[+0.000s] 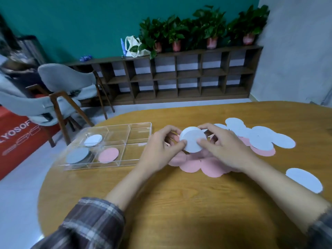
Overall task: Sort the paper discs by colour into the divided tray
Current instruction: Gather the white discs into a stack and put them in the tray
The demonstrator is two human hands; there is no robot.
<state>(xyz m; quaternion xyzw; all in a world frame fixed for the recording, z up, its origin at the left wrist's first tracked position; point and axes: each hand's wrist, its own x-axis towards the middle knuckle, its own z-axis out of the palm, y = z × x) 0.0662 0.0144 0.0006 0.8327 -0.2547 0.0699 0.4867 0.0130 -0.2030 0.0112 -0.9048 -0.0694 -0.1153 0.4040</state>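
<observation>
Both hands hold one white paper disc just above the table's middle. My left hand pinches its left edge and my right hand pinches its right edge. Beneath them lies a pile of pink discs. More white discs overlap pink ones to the right, and a single white disc lies at the near right. The clear divided tray sits to the left, with a white disc, a grey disc and a pink disc in separate compartments.
The round wooden table drops off at its left and far edges. A grey chair stands beyond the tray. A low shelf with potted plants lines the green wall. A red box lies on the floor at left.
</observation>
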